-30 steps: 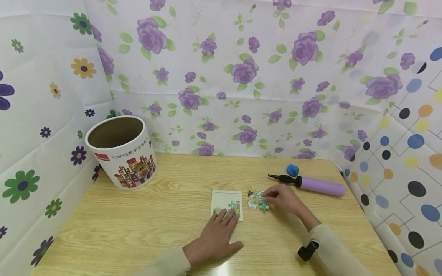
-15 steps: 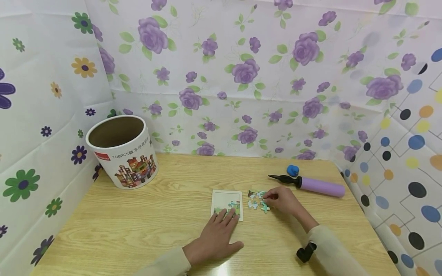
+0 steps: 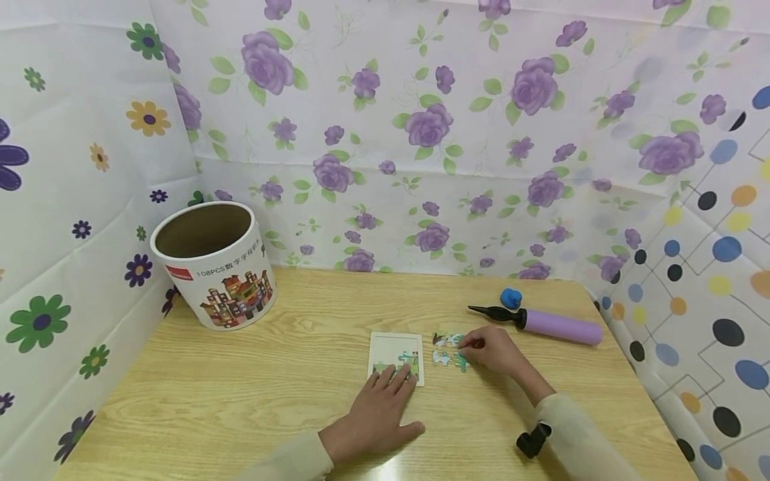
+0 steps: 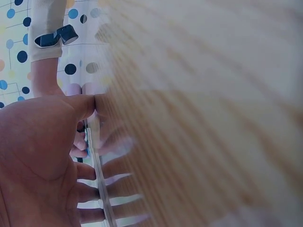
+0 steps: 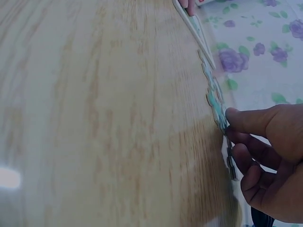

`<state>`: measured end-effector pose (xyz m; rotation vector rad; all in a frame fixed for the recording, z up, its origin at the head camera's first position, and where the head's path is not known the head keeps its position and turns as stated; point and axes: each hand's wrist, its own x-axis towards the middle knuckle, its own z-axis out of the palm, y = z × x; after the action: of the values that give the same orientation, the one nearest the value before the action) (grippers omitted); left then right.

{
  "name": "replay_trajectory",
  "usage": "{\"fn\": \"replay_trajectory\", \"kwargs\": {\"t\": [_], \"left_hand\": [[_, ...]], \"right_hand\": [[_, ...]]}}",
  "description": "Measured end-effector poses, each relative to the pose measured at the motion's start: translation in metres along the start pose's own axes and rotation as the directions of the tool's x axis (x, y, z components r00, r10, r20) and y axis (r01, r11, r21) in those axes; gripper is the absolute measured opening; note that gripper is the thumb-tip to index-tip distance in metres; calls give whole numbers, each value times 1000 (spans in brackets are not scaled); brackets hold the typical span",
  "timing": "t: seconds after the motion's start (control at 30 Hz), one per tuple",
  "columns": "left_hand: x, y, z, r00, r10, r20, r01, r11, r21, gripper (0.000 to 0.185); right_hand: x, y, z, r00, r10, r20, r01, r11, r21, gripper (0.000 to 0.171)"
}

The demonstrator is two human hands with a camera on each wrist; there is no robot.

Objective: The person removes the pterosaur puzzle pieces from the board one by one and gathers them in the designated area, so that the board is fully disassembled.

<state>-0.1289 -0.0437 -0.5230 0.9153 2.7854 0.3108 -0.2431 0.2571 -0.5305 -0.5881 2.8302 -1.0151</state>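
Puzzle pieces (image 3: 448, 349) lay loose on the wooden bench (image 3: 240, 387), just right of the small white puzzle tray (image 3: 396, 357) and well short of the purple pump (image 3: 550, 323) and the blue lump (image 3: 510, 296) behind it. From the head view, my left hand (image 3: 375, 417) rested flat on the bench with straight fingers pressing the tray's near edge, where a few green pieces already sat; my right hand (image 3: 493, 349) curled over the loose cluster, its grip seemingly pinched on one piece, though the piece itself was too small to make out. A round cardboard tub (image 3: 212, 264), open-topped and printed with houses, stood far left. In the left wrist view, my left hand (image 4: 38, 161) lay spread against the tray's thin edge (image 4: 97, 175), the woodgrain blurred beyond it. In the right wrist view, my right hand (image 5: 267, 161) had thumb and forefinger closed on a teal-edged piece (image 5: 218, 111) at the end of the row, all thin, flat card with knobbed outlines. I judged the risk to be a slip: such thin card on a smooth, glossy surface could skid from the pinch or nudge its neighbours, and the light tray could shift if my left hand eased off.
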Motion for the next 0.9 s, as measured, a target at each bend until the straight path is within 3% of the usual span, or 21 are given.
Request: {"fn": "replay_trajectory", "kwargs": {"t": [0.27, 0.57, 0.9], "left_hand": [[1, -4, 7, 1000, 20, -23, -20, 1000, 20, 84], [-2, 4, 1, 1000, 5, -15, -4, 998, 65, 82], [-5, 10, 5, 1000, -16, -7, 17, 996, 84, 81]], "right_hand": [[3, -13, 0, 999, 39, -14, -39, 999, 15, 7], [18, -32, 11, 995, -99, 19, 98, 995, 12, 11], [30, -50, 24, 988, -143, 52, 141, 989, 43, 15]]}}
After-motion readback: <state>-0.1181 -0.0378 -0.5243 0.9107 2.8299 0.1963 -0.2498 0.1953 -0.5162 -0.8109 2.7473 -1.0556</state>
